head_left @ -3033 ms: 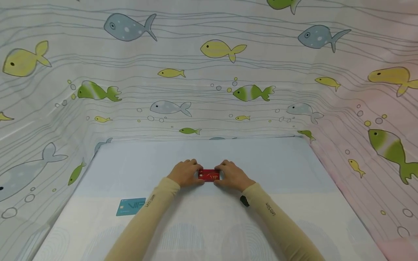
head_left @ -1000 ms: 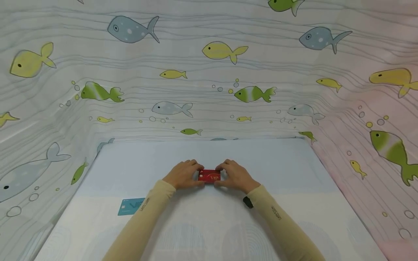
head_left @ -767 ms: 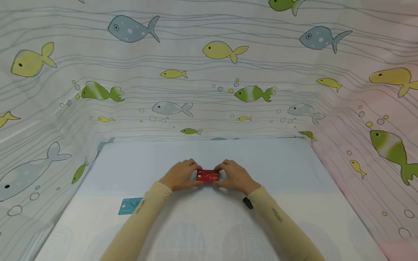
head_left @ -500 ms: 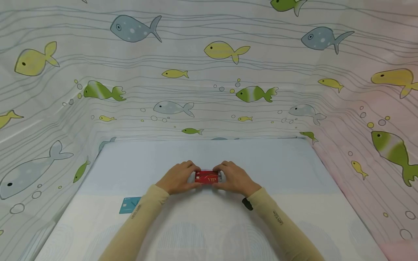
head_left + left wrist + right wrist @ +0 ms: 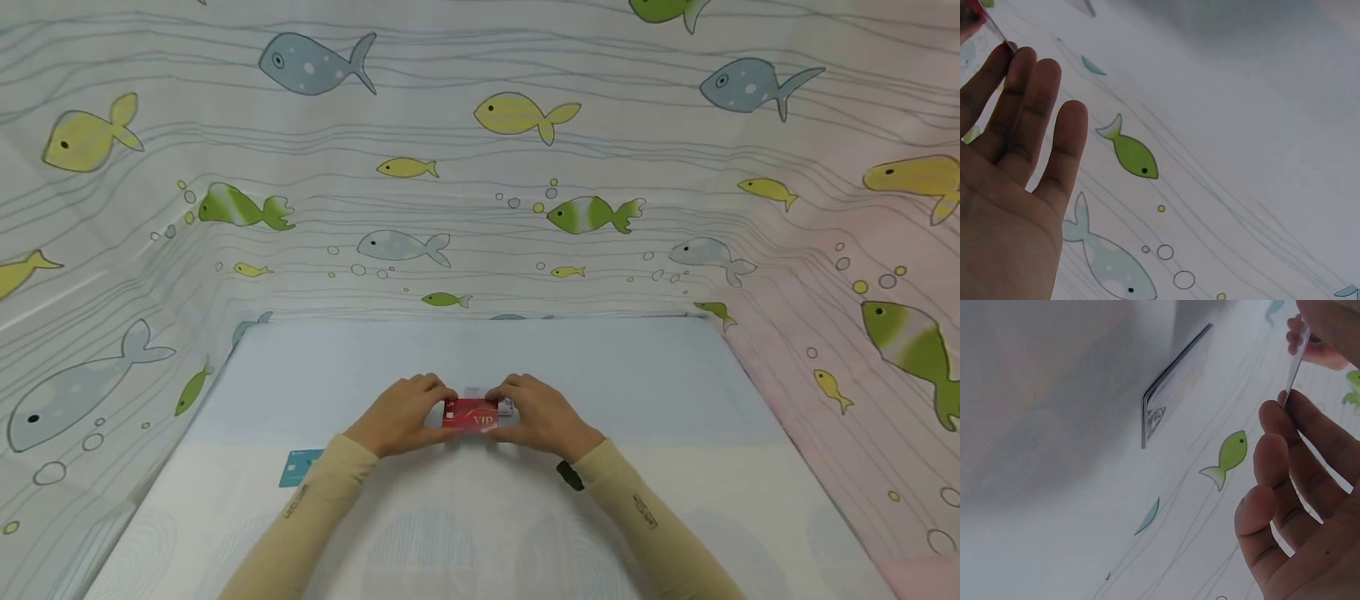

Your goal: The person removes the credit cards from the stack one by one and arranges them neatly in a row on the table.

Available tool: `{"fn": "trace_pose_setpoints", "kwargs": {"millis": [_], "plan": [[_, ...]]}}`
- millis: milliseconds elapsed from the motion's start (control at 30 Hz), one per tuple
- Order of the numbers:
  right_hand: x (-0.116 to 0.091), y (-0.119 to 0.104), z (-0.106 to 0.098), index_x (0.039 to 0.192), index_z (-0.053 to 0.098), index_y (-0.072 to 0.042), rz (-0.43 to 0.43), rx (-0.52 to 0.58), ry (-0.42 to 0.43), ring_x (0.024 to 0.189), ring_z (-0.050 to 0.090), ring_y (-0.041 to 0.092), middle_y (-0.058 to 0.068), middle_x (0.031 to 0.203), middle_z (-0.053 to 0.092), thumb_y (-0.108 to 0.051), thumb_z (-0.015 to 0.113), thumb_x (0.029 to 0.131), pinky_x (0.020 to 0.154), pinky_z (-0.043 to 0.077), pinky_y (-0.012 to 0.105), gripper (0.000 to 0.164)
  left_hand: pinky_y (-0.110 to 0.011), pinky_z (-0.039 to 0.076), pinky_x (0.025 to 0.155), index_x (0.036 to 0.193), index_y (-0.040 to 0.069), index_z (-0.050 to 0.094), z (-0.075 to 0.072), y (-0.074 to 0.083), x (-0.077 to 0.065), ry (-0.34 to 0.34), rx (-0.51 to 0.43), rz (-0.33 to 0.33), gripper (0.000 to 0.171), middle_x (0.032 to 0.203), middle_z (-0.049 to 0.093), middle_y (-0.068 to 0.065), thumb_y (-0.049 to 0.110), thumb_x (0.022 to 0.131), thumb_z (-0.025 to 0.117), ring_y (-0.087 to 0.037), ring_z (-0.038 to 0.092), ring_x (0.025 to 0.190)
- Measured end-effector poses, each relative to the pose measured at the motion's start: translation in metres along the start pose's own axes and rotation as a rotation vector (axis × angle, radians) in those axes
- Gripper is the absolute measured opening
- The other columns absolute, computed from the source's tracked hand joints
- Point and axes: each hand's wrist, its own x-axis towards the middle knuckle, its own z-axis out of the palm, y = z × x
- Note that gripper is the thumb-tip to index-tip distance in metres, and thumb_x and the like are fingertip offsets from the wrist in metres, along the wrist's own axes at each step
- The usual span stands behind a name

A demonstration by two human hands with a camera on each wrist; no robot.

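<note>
A red card marked VIP (image 5: 470,414) is held level-edged between both hands in the head view. My left hand (image 5: 406,415) pinches its left end between thumb and fingers. At the other end, my right hand (image 5: 546,417) pinches it the same way. The right wrist view shows the card nearly edge-on as a thin pale strip (image 5: 1296,370) between thumb and index finger. Just behind the red card, a small silvery, patterned flat piece (image 5: 506,407) shows partly. From the right wrist, an angled flat stack with dark edges (image 5: 1175,381) stands close to the white tabletop.
A teal card (image 5: 298,468) lies on the table at the left, partly covered by the left sleeve. A black object (image 5: 570,475) shows beside the right sleeve. Fish-printed sheeting (image 5: 450,196) walls the white table (image 5: 637,358) at the back and sides.
Both hands have drawn the red card slightly toward me and to the left. The silvery piece behind it has come into view. The left sleeve covers more of the teal card.
</note>
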Motion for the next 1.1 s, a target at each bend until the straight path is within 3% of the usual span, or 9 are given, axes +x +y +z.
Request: {"fn": "trace_pose_setpoints", "kwargs": {"millis": [267, 500, 867, 1100], "plan": [[-0.003, -0.005, 0.001, 0.124, 0.07, -0.02, -0.021, 0.016, -0.004, 0.105, 0.06, 0.016, -0.007, 0.113, 0.064, -0.045, 0.084, 0.081, 0.087, 0.054, 0.032, 0.051, -0.035, 0.053, 0.083, 0.122, 0.019, 0.07, -0.003, 0.001, -0.01, 0.01, -0.027, -0.004, 0.053, 0.112, 0.064, 0.003, 0.053, 0.082, 0.08, -0.015, 0.061, 0.096], [-0.006, -0.013, 0.005, 0.123, 0.069, -0.019, -0.097, 0.0, 0.054, 0.105, 0.061, 0.014, -0.006, 0.112, 0.063, -0.046, 0.085, 0.08, 0.088, 0.054, 0.03, 0.053, -0.034, 0.053, 0.081, 0.122, 0.02, 0.069, -0.013, 0.003, -0.021, 0.015, -0.017, -0.01, 0.054, 0.112, 0.063, 0.004, 0.053, 0.081, 0.081, -0.014, 0.06, 0.095], [-0.004, -0.028, 0.012, 0.121, 0.069, -0.018, -0.181, -0.027, 0.12, 0.1, 0.06, 0.009, -0.007, 0.113, 0.065, -0.048, 0.084, 0.08, 0.084, 0.053, 0.026, 0.053, -0.034, 0.052, 0.076, 0.119, 0.016, 0.07, -0.026, -0.002, -0.038, 0.068, -0.005, 0.071, 0.051, 0.109, 0.064, 0.004, 0.047, 0.08, 0.084, -0.014, 0.06, 0.09], [-0.001, -0.036, 0.018, 0.121, 0.068, -0.018, -0.197, -0.04, 0.131, 0.107, 0.061, 0.01, -0.006, 0.114, 0.065, -0.048, 0.084, 0.08, 0.09, 0.053, 0.028, 0.054, -0.035, 0.052, 0.077, 0.119, 0.018, 0.07, -0.027, -0.006, -0.048, 0.078, -0.007, 0.047, 0.053, 0.11, 0.064, 0.004, 0.048, 0.079, 0.085, -0.014, 0.06, 0.092]]}}
